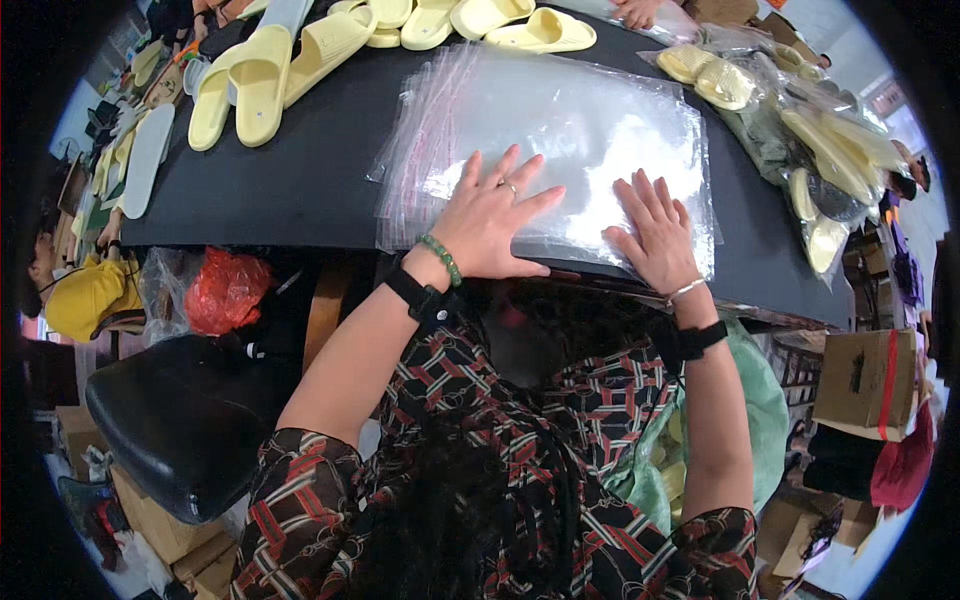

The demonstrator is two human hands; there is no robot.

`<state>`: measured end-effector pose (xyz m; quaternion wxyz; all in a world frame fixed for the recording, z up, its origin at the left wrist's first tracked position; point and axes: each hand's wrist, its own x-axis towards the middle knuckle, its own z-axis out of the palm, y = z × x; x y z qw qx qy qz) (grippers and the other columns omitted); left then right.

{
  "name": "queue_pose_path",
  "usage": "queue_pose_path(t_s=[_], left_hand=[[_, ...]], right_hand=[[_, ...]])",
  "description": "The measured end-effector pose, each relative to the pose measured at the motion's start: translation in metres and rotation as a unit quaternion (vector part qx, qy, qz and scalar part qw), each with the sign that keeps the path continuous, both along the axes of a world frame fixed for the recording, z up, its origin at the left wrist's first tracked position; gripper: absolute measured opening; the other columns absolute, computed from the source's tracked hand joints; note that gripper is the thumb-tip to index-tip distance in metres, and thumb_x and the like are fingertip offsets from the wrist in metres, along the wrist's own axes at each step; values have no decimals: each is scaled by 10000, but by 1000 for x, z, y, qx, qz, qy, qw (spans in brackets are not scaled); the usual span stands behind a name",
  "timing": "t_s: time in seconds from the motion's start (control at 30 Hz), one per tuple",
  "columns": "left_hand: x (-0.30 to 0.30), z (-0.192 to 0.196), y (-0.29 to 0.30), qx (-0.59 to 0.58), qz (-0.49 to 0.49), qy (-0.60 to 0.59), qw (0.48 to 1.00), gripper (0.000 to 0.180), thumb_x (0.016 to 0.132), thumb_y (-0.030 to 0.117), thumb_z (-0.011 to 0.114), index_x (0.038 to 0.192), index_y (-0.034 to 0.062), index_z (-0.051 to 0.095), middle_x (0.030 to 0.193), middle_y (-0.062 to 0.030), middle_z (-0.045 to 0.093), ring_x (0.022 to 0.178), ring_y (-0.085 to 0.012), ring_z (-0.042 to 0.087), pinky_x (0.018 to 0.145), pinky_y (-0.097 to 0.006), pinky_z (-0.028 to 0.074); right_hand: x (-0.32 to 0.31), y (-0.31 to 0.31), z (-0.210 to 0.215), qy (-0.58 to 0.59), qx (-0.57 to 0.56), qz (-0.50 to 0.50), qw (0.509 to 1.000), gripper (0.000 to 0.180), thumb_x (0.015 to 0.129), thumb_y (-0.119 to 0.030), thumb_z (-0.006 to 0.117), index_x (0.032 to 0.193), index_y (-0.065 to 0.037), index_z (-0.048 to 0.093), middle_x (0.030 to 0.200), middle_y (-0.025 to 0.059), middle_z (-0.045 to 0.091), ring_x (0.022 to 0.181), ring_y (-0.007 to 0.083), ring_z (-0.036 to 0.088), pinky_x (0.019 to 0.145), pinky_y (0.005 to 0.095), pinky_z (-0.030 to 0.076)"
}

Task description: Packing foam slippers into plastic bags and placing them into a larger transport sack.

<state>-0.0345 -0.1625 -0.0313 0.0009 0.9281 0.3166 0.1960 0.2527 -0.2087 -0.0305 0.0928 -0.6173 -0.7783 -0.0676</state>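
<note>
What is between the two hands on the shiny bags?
In the head view, only more of the stack of clear plastic bags lies between the left hand and the right hand. Both hands rest flat on it, with nothing else between them.

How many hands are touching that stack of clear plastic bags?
2: the left hand lies flat on the near left part of the stack of clear plastic bags, the right hand flat on its near right edge.

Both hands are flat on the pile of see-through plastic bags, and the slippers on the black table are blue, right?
Not quite. The head view shows pale yellow foam slippers, not blue. The rest holds: left hand and right hand lie flat on the stack of clear plastic bags on the black table.
</note>
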Motion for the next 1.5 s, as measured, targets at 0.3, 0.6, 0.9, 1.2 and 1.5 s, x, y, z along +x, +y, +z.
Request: queue_pose_path(t_s=[0.3, 0.6, 0.9, 1.2, 1.5], left_hand=[[2, -9, 1, 20, 9, -1, 1000, 915, 678, 606, 752, 1465, 262, 438, 1551, -149, 334, 1458, -371, 250, 1158, -636, 154], [5, -10, 4, 20, 15, 1, 1000, 906, 680, 614, 741, 1460, 260, 442, 1541, -136, 362, 1455, -356, 266, 1166, -626, 148], [3, -9, 3, 16, 16, -2, 1000, 900, 685, 623, 734, 1452, 244, 453, 1530, -143, 379, 1453, -353, 271, 1162, -628, 154], [2, -10, 3, 18, 17, 6, 1000, 910, 684, 619, 739, 1461, 253, 439, 1524, -149, 386, 1445, -352, 288, 1161, -624, 163], [4, -10, 6, 16, 14, 0, 1000, 897, 683, 624, 735, 1449, 250, 453, 1531, -149, 374, 1448, -361, 277, 1162, -629, 150]], right_hand=[[3, 4, -10, 6, 4, -4, 1000, 676, 923, -625, 485, 1478, -242, 432, 1570, 136, 326, 1448, 418, 255, 1151, 571, 206], [6, 8, -11, 18, 11, -5, 1000, 670, 923, -645, 464, 1468, -256, 443, 1562, 135, 344, 1444, 420, 262, 1151, 566, 206], [6, 6, -9, 20, 1, -2, 1000, 670, 923, -633, 476, 1471, -248, 441, 1565, 137, 340, 1446, 416, 263, 1153, 559, 199], [5, 6, -11, 22, -5, -6, 1000, 683, 918, -637, 479, 1476, -246, 436, 1572, 136, 327, 1453, 409, 251, 1157, 554, 195], [6, 10, -9, 29, 6, 1, 1000, 672, 913, -630, 489, 1460, -241, 454, 1557, 137, 350, 1445, 415, 263, 1150, 567, 208]])
